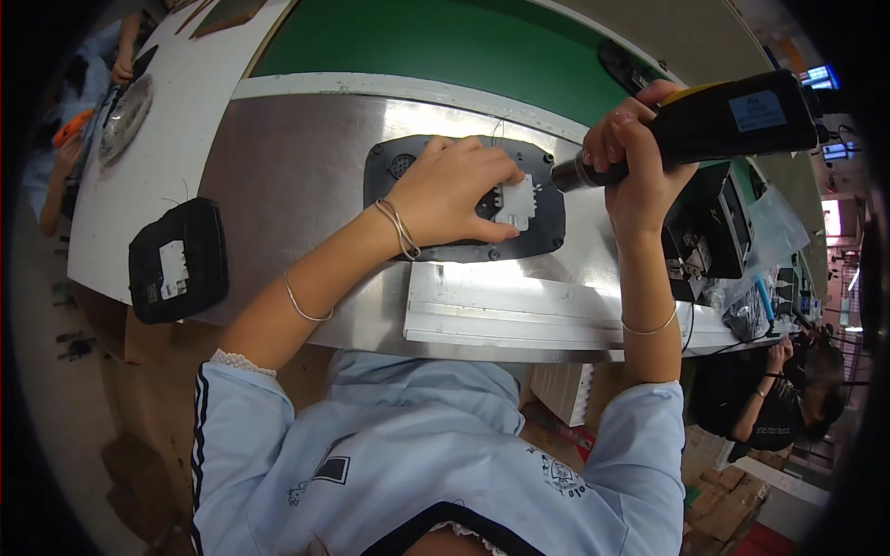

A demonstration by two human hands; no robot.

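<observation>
My left hand (459, 190) rests over a dark, rounded rectangular panel (394, 239) lying on a metal work surface. Its thumb and forefinger grip either side of a white plastic piece (521, 206) set on the panel; the palm hides part of both. In my right hand (635, 157) is a black-and-yellow power tool (718, 120), fingers wrapped round its front. The tool's metal nose points left, close to the panel's right end and just beside the white piece. Whether the tip touches anything, I cannot tell.
A similar dark panel (209, 250) with a white piece lies at the left. White strips (519, 310) lie along the table's near edge. A black box (709, 227) and clear plastic bags (779, 232) crowd the right. Co-workers (779, 389) sit at the right and far left.
</observation>
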